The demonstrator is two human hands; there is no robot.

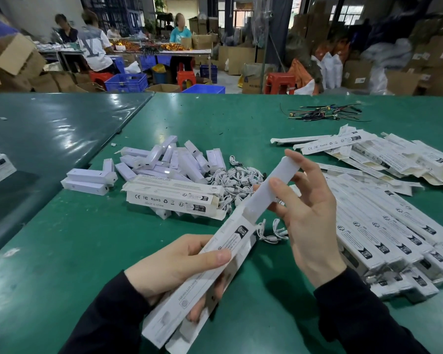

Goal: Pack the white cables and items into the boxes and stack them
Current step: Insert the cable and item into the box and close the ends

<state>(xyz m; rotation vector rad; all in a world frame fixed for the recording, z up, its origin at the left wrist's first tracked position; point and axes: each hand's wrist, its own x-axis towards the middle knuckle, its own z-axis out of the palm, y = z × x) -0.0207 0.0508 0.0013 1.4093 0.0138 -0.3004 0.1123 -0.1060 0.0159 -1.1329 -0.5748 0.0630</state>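
On the counter (241,118), a heap of lamp bars (164,162) lies left of centre, with a pile of cables (233,178) just to its right. Two boxes (174,198) lie in front of the heap. Flat boxes (384,226) spread along the right side, and a wire bundle (322,114) lies behind them.
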